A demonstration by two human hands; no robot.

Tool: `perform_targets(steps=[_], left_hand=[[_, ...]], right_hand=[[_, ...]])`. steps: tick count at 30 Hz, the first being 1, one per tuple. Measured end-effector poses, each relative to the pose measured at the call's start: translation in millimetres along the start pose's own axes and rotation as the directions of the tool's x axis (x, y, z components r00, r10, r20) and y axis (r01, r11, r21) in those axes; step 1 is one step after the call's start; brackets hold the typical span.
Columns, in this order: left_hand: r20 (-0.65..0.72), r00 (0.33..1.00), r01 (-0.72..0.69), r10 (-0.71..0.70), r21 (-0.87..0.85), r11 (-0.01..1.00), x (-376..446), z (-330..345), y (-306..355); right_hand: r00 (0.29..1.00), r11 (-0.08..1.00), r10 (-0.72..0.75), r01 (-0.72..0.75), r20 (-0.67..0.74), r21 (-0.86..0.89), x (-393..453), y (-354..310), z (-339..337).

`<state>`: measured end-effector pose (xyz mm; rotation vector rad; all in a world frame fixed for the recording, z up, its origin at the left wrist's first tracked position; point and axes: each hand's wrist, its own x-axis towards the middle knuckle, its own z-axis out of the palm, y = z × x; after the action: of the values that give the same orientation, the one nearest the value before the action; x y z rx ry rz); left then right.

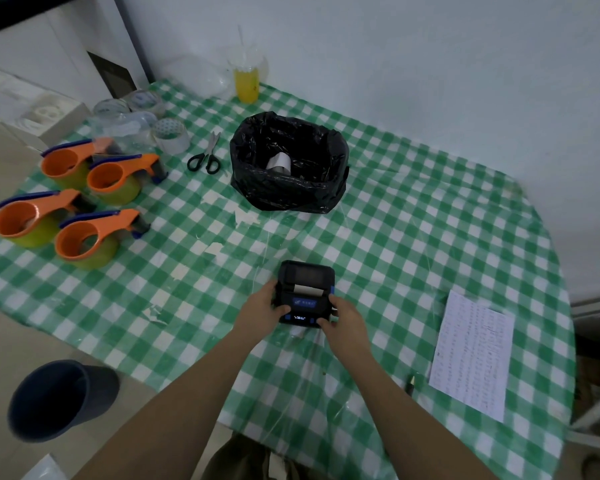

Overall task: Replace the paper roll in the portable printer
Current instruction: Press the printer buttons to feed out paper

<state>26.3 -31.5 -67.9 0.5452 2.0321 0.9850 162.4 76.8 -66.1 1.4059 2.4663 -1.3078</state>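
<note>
The black portable printer (305,287) lies on the green checked tablecloth near the table's front middle. Its lid looks closed, with a strip of white paper showing at the slot and a small lit display at its near end. My left hand (265,306) grips the printer's left side, thumb on top. My right hand (342,318) holds the right near corner, thumb on the top face. A white paper roll (278,163) rests inside an open black bag (288,188) farther back on the table.
Four orange tape dispensers (80,206) and several clear tape rolls (146,116) crowd the left side, with scissors (207,155) beside them. A yellow drink cup (246,81) stands at the back. A printed sheet (471,355) lies at right. A dark bin (54,398) stands on the floor.
</note>
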Motion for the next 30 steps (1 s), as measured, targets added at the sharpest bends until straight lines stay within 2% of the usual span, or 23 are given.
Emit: perform_targets(steps=[5, 30], left_hand=[[-0.005, 1.0, 0.001, -0.001, 0.001, 1.0, 0.9, -0.6, -0.6], [-0.007, 1.0, 0.022, -0.021, 0.057, 0.998, 0.7, -0.7, 1.9]], right_hand=[[0.999, 0.995, -0.03, 0.033, 0.03, -0.093, -2.3, -0.5, -0.9], [0.998, 0.996, -0.057, 0.058, 0.016, -0.064, 0.4, 7.3, -3.6]])
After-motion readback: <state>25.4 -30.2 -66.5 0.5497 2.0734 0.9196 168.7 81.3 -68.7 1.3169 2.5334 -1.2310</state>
